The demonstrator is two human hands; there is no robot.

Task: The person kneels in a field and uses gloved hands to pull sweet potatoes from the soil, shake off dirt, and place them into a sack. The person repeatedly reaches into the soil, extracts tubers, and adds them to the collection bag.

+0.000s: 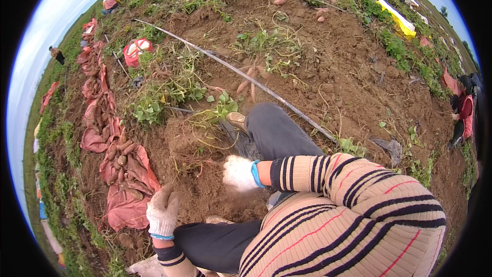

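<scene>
My left hand [163,211], in a soiled white knit glove with a blue band at the wrist, is beside the lower end of a red mesh sack [128,209]. Its fingers are curled and look brown; whether a soil-covered root or only dirt shows there I cannot tell. Over the loose soil between my legs is my right hand [240,173], gloved the same way, curled and slightly blurred; its fingertips are hidden. Sweet potatoes [123,159] lie in a heap on the sack. Dug-up soil with fine roots [188,161] spreads between the hands.
A long pale pole or strip [238,71] crosses the ground past my knee. Several sweet potatoes [251,80] lie by it among cut vines [269,42]. A red-and-white bag [137,51] stands farther off. Another person [465,109] crouches at the right; more people are in the distance.
</scene>
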